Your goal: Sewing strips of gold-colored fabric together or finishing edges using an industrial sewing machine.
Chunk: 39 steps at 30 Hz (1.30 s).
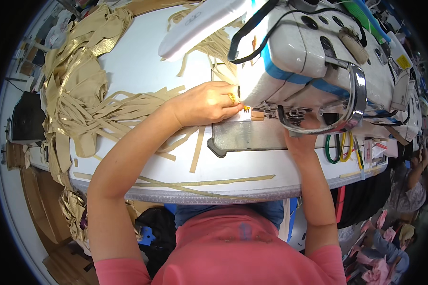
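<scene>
The left hand (207,103) is reaching over the worktop (266,166) to the front of a big white and blue sewing machine (292,64). Its fingers (225,101) are bending and sitting close together, and one is wearing a yellow ring (232,98). Their tips are hiding by the machine, so I cannot tell if they are pinching anything. The right hand (302,130) is going in under the machine, behind a shiny metal loop (360,97). The loop and other parts are covering its fingers, so I cannot tell if they are spread or pinching.

A flat metal plate (242,137) is lying between the two hands, and a small brown block (257,116) is sitting near its back edge. Lots of tan strips (123,108) are lying in a messy bunch left of the machine, with some passing under the left arm. Tan and gold pieces (88,71) are piling up at the far left. One long strip (214,182) is lying near the front edge. Looped green and yellow handles (347,148) are lying past the right arm.
</scene>
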Tool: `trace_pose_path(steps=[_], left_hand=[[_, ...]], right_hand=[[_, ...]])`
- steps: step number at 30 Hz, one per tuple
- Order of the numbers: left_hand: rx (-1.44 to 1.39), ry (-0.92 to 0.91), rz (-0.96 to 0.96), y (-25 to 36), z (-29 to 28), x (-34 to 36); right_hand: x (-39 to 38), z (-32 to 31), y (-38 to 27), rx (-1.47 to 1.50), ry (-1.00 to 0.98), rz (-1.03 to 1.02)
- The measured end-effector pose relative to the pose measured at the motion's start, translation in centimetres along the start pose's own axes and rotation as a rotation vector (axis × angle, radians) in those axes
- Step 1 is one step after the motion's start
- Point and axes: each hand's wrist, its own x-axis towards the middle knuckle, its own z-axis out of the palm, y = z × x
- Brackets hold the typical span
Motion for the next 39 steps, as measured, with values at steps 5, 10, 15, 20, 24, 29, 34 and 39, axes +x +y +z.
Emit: trace_pose_path(steps=[5, 10, 15, 20, 24, 29, 34, 39], left_hand=[[0.006, 0.045, 0.0, -0.3, 0.9, -0.3], [-0.022, 0.043, -0.047, -0.9, 1.5, -0.8], [0.049, 0.052, 0.014, -1.8, 1.3, -0.8], [0.004, -0.024, -0.021, -1.6, 0.9, -0.6], [0.052, -0.003, 0.017, -1.7, 0.6, -0.8], [0.115, 0.001, -0.039, -2.2, 0.8, -0.8], [0.147, 0.184, -0.582, -4.3, 1.4, -0.9], [0.116, 0.227, -0.728, -0.9, -4.6, -5.1]], right_hand=[[0.3, -0.1, -0.3, -0.03, 0.014, -0.024], [0.5, 0.0, -0.5, 0.039, 0.004, -0.034], [0.6, 0.1, -0.4, 0.009, 0.003, 0.032], [0.8, 0.2, 0.1, -0.043, -0.009, -0.002], [0.3, 1.0, 0.5, -0.002, -0.04, 0.08], [-1.6, 1.6, 2.2, 0.228, -0.035, 0.169], [-1.9, 2.2, 1.9, 0.751, 0.121, 0.386], [-1.0, 2.1, 1.5, 0.551, 0.033, 0.211]])
